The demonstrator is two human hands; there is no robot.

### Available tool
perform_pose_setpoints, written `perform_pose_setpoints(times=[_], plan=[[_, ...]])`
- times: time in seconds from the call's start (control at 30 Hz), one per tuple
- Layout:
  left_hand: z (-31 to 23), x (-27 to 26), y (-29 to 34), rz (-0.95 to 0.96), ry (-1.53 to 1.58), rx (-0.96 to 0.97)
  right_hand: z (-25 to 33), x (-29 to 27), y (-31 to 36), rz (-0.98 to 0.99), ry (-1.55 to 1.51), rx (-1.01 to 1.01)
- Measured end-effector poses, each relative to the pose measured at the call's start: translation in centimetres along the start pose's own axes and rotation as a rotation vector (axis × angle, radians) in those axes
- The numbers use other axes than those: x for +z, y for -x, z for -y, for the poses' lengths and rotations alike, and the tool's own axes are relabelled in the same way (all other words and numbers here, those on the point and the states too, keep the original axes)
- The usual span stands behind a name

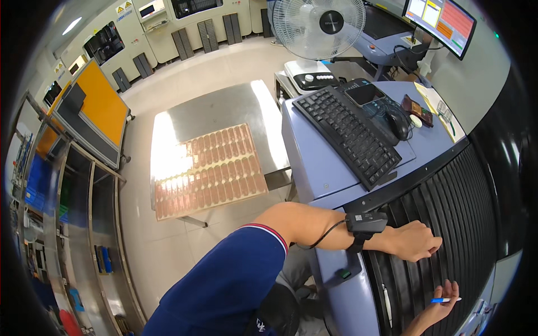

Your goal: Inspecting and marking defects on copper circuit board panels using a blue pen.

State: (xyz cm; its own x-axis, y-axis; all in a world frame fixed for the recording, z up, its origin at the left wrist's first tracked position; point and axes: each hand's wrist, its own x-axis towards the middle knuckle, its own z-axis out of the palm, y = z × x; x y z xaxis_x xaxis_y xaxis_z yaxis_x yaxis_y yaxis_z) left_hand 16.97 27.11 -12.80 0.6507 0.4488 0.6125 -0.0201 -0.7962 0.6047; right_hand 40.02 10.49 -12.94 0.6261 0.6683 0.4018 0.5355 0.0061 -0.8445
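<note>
My left hand (pixel 416 242) is closed over the black ribbed bellows cover (pixel 462 196), its fingers curled under. What it holds, if anything, is hidden. Nearer to me, my right hand (pixel 443 305) has a slim blue-and-white pen (pixel 440 300) between its fingers, above the same cover. A second thin white pen (pixel 387 305) lies at the cover's left side. Around my left wrist is a black strapped device (pixel 365 222) with a cable running up the forearm.
A black keyboard (pixel 350 131), mouse (pixel 397 124) and papers (pixel 440 112) rest on the blue machine top. Left of it, a copper-patterned panel (pixel 216 171) lies on a metal table (pixel 210 109). A fan (pixel 319 25) and monitor (pixel 443 22) stand behind; a metal shelf rack (pixel 89 224) stands left.
</note>
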Motion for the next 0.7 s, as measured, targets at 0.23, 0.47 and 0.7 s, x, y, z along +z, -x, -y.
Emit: perform_pose_setpoints(times=[0.23, 0.47, 0.7], plan=[[0.1, 0.2, 0.2, -0.007, -0.029, 0.034, -0.1, -0.9, -1.0, -0.101, 0.079, 0.035], [0.1, 0.2, 0.3, -0.032, -0.054, 0.061, 0.3, 0.3, 0.0, -0.035, 0.100, 0.080], [1.0, -2.8, -0.5, -0.133, -0.205, -0.087, -1.9, -1.8, -1.3, -0.084, -0.068, -0.022]])
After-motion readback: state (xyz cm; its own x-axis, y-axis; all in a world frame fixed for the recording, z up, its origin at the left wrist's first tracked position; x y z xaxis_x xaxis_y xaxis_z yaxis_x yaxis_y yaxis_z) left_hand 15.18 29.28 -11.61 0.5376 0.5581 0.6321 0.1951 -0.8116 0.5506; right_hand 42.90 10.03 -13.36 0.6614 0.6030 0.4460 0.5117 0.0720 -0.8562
